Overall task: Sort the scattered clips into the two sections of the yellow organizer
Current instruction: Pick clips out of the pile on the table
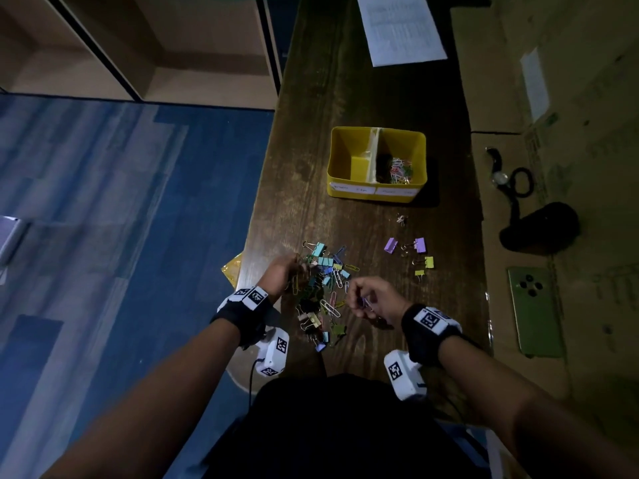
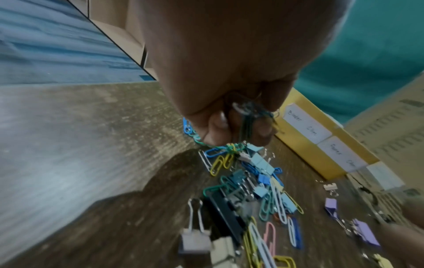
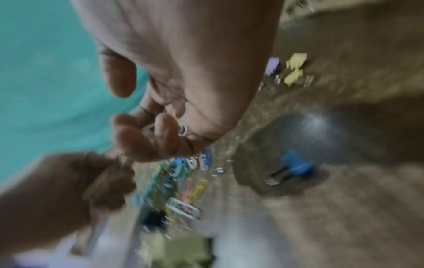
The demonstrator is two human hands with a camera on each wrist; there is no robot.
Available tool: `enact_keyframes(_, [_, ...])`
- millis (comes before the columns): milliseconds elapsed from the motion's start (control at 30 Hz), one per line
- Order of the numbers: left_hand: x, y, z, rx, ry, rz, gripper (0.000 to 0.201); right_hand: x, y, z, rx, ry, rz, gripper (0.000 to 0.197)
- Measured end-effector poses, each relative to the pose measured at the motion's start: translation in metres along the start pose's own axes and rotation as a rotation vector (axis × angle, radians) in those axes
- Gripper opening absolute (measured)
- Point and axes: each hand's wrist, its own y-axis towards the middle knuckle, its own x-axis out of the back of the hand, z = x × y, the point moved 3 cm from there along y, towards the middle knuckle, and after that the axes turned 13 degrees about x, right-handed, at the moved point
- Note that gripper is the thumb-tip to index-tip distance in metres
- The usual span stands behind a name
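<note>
A heap of coloured paper clips and binder clips point(image 1: 323, 288) lies near the table's front edge. My left hand point(image 1: 287, 271) sits at the heap's left side and grips a bunch of paper clips point(image 2: 249, 119). My right hand point(image 1: 366, 299) hovers just right of the heap, its fingers curled round a few paper clips point(image 3: 182, 129). The yellow organizer point(image 1: 377, 188) stands farther back; its right section holds paper clips point(image 1: 397, 171), its left section looks empty. Purple and yellow binder clips point(image 1: 420, 245) lie apart on the right.
A printed sheet point(image 1: 401, 27) lies at the table's far end. Right of the table, on cardboard, are a green phone point(image 1: 534, 311), a black pouch point(image 1: 543, 226) and a watch point(image 1: 498, 167). The floor drops away left of the table edge point(image 1: 252, 216).
</note>
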Motion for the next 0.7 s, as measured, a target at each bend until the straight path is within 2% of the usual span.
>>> enact_keyframes(100, [0.008, 0.0, 0.001, 0.063, -0.013, -0.023, 0.045, -0.002, 0.015, 0.004, -0.063, -0.042, -0.079, 0.02])
enact_keyframes(200, [0.022, 0.011, 0.009, 0.079, 0.169, -0.158, 0.055, 0.0, 0.028, -0.005, -0.116, -0.474, -0.094, 0.017])
enact_keyframes(300, [0.035, 0.017, 0.015, 0.101, 0.322, -0.242, 0.041, -0.003, 0.033, -0.018, -0.116, -0.914, 0.031, 0.03])
enact_keyframes(367, [0.039, 0.018, 0.012, 0.095, 0.355, -0.291, 0.027, -0.008, 0.033, -0.025, -0.102, -1.057, 0.104, 0.037])
enact_keyframes(467, [0.039, 0.023, 0.008, -0.012, 0.502, -0.389, 0.013, -0.016, 0.031, -0.029, -0.049, -1.139, 0.136, 0.037])
enact_keyframes(567, [0.028, 0.029, 0.012, -0.123, 0.638, -0.328, 0.017, -0.018, 0.03, -0.03, 0.013, -1.159, 0.128, 0.021])
enact_keyframes(700, [0.006, 0.026, 0.023, -0.264, 0.846, -0.295, 0.025, -0.016, 0.03, -0.028, 0.005, -1.201, 0.089, 0.023])
